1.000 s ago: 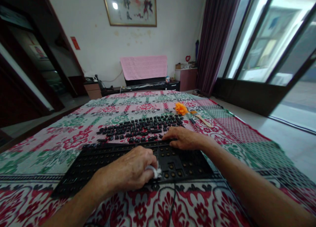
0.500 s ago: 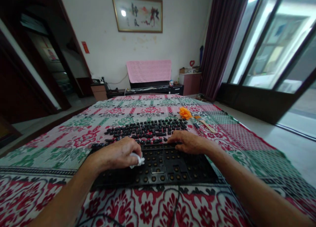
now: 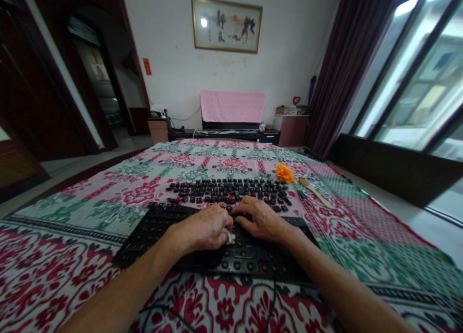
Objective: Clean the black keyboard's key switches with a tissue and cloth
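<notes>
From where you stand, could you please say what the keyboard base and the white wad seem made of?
Keyboard base: probably black plastic, slightly glossy, from faint highlights. White wad: matte tissue or cloth, by its crumpled edge; unclear which.

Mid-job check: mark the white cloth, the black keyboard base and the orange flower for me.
White cloth (image 3: 230,237): head view, on the crumpled end that shows.
Black keyboard base (image 3: 240,252): head view, on its near half.
Orange flower (image 3: 285,173): head view, on the middle of its petals.

Keyboard (image 3: 248,253) partly behind 2 hands (image 3: 208,228) (image 3: 259,219).
</notes>
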Action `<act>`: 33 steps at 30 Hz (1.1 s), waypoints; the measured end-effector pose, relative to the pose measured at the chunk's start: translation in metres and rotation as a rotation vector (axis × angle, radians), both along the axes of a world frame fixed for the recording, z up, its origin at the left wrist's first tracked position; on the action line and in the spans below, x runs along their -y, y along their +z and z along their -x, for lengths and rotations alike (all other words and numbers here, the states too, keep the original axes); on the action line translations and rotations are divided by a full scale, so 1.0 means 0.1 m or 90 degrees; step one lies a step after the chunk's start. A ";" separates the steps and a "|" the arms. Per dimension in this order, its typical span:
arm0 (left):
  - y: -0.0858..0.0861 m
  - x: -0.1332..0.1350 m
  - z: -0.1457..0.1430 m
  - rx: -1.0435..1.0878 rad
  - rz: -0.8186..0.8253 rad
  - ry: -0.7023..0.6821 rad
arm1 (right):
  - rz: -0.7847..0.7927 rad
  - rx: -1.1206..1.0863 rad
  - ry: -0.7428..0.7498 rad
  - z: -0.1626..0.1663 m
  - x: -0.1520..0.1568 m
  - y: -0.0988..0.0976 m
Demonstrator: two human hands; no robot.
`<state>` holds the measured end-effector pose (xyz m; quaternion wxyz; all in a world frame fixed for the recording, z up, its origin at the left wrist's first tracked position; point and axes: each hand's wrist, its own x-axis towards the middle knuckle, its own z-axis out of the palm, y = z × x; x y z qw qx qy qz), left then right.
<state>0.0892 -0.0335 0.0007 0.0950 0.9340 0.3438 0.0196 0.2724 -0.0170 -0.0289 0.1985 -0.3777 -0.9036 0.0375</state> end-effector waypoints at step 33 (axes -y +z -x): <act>0.08 -0.09 0.09 0.034 0.028 0.095 | 0.041 0.043 0.085 -0.03 0.03 0.07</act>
